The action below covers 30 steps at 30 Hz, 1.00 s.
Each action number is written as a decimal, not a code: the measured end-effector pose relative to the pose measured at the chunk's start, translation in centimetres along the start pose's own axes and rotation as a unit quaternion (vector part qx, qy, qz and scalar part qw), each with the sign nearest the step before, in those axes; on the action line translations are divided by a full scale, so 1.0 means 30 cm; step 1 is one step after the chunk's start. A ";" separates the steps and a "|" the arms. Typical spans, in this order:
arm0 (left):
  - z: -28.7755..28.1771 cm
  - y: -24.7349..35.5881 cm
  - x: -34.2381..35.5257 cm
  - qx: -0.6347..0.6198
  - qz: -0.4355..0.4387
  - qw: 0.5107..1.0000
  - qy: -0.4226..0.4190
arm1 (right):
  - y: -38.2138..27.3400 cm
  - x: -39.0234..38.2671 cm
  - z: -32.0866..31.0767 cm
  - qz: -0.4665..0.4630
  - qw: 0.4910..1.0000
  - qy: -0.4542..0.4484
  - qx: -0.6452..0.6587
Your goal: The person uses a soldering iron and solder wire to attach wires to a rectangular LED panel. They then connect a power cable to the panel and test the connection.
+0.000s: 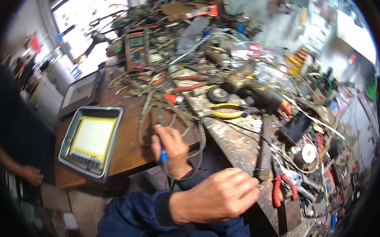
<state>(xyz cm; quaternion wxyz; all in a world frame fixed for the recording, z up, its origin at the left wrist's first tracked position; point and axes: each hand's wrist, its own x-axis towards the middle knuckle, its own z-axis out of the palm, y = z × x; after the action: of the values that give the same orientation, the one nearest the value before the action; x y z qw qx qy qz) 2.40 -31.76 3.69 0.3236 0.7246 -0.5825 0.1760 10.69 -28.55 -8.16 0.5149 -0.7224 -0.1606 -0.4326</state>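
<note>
Our R hand (171, 145), fingers wrapped round a slim blue-handled tool (163, 155), its long axis pointing away from us; black-framed rectangular lamp w/ yellow-edged panel (93, 137) lies left on brown wood bench (128, 151). L hand (219, 196) farther off, fingers curled, hold unclear.

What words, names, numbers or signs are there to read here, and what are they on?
None that I can read.
Blue-handled tool in the right hand: no readable writing.
Yellow-edged pale panel: no readable writing.
Dark tool with yellow marks: too blurred to tell whether they are letters.
White-faced spool: too small and blurred to read.
Red wrapper at the back: too far and blurred.
</note>
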 end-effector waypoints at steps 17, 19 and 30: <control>0.117 -0.350 0.453 0.191 -0.046 0.980 -0.017 | -0.032 -0.024 -0.110 0.050 0.999 0.002 0.003; 0.192 -0.420 0.510 0.216 -0.016 0.976 -0.024 | -0.031 -0.019 -0.153 0.058 0.998 0.009 -0.001; -0.043 -0.590 0.619 0.081 -0.102 0.991 -0.038 | -0.044 0.009 -0.278 0.097 0.995 0.034 0.015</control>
<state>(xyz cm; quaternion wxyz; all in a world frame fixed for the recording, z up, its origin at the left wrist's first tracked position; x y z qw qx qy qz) 24.33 -42.48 11.71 0.2577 0.8099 -0.5018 0.1606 6.11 -35.42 -6.35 0.5702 -0.7117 -0.0782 -0.4027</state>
